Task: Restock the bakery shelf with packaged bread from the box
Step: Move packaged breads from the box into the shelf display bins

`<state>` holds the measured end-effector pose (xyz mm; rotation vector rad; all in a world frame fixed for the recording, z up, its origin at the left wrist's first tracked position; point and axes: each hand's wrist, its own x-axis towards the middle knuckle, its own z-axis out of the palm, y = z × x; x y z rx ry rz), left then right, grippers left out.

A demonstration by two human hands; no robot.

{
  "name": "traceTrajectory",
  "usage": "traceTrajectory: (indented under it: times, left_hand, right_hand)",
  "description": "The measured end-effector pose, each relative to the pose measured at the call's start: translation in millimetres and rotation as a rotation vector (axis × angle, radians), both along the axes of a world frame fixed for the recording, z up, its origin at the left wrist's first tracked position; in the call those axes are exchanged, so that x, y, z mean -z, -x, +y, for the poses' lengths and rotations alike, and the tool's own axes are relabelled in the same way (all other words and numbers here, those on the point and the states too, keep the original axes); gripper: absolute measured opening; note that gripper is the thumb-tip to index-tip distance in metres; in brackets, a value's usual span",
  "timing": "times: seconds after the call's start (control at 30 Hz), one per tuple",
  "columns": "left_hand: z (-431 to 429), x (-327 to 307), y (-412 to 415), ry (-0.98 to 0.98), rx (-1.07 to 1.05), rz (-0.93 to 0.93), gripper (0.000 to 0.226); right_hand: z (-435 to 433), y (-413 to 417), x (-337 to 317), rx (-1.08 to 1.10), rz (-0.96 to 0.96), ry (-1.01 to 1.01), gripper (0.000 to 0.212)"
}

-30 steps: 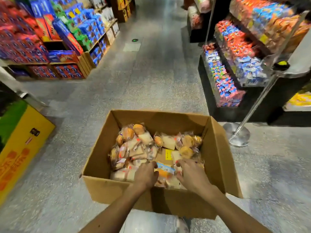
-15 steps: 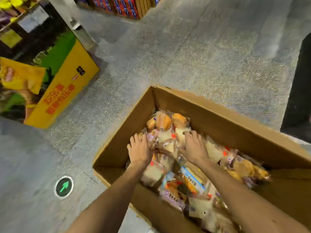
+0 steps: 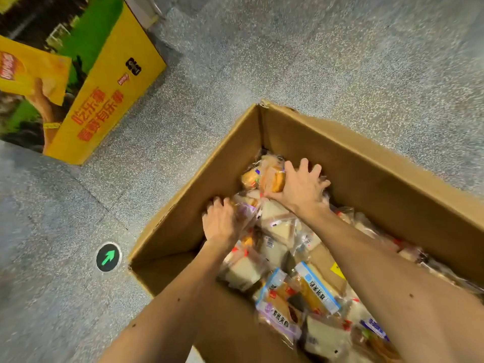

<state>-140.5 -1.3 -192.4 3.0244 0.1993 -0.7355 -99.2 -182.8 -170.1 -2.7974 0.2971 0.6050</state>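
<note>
An open cardboard box [image 3: 366, 163] sits on the floor, holding several clear-wrapped breads: white sandwich slices [image 3: 275, 221], golden buns and blue- and purple-labelled packs [image 3: 314, 289]. My right hand [image 3: 301, 188] reaches to the box's far corner with fingers spread. Its thumb and index finger hold a packaged golden bun [image 3: 272, 179]. My left hand [image 3: 220, 224] is by the box's left wall, its fingers curled down into a clear bread package [image 3: 247, 208]. The bakery shelf is out of view.
A yellow and green snack display stand [image 3: 104, 82] stands on the speckled grey floor to the upper left. A round green arrow marker [image 3: 108, 257] is set in the floor left of the box. Open floor lies beyond the box.
The view has tilted further down and closer to the box. Both hands moved toward the far left corner; my right hand now holds the golden bun package.
</note>
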Motion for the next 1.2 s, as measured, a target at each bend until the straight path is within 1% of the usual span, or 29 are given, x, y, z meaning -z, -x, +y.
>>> traceTrajectory:
  times: [0.07, 0.13, 0.2, 0.3, 0.4, 0.53, 0.57, 0.67, 0.77, 0.87, 0.97, 1.07, 1.13, 1.2]
  left_hand:
    - [-0.5, 0.5, 4.6, -0.019, 0.027, 0.049, 0.048]
    - [-0.7, 1.0, 10.5, 0.030, 0.017, 0.091, 0.047]
    - [1.1, 0.5, 15.9, 0.124, 0.009, 0.127, 0.054]
    - [11.2, -2.2, 22.6, 0.184, 0.049, 0.114, 0.059]
    - [19.7, -13.6, 29.1, 0.244, 0.104, 0.101, 0.062]
    - [28.9, -31.4, 36.7, 0.301, 0.189, 0.075, 0.064]
    - [31.7, -34.9, 38.4, 0.314, 0.213, 0.063, 0.065]
    - [42.7, -45.4, 43.6, 0.338, 0.307, 0.030, 0.067]
    - [56.9, -58.5, 55.4, 0.370, 0.405, 0.006, 0.064]
    - [72.3, -72.9, 66.5, 0.406, 0.474, -0.031, 0.055]
    - [81.4, -94.4, 69.3, 0.378, 0.553, -0.036, 0.057]
    - [85.6, -124.0, 69.5, 0.427, 0.683, -0.120, 0.061]
    - [86.2, -147.1, 71.9, 0.462, 0.763, -0.182, 0.059]
    - [86.1, -170.3, 77.5, 0.463, 0.844, -0.238, 0.056]
  right_hand:
    - [0.4, 4.3, 5.4, -0.012, -0.010, -0.006, 0.081]
    - [-2.3, 8.5, 9.0, -0.035, -0.040, -0.026, 0.077]
    - [-6.2, 10.6, 10.1, -0.046, -0.060, -0.042, 0.073]
    - [-7.7, 15.7, 8.1, -0.071, -0.088, -0.041, 0.068]
    - [-5.5, 29.3, 3.4, -0.089, -0.094, -0.038, 0.069]
    - [-7.4, 53.9, -3.0, -0.024, -0.058, -0.197, 0.074]
    - [-8.6, 61.0, -4.5, -0.011, -0.069, -0.211, 0.075]
    - [-8.2, 81.3, -5.6, 0.016, -0.111, -0.179, 0.076]
    - [0.0, 104.6, -8.6, 0.014, -0.136, -0.138, 0.059]
    - [13.0, 130.6, -23.0, 0.011, -0.243, -0.105, 0.056]
    - [23.7, 157.5, -47.2, -0.063, -0.335, -0.065, 0.045]
    - [32.2, 184.4, -83.6, -0.031, -0.392, 0.009, 0.049]
    - [37.5, 203.7, -110.7, 0.012, -0.434, 0.104, 0.056]
    - [40.0, 228.2, -134.5, 0.048, -0.475, 0.146, 0.059]
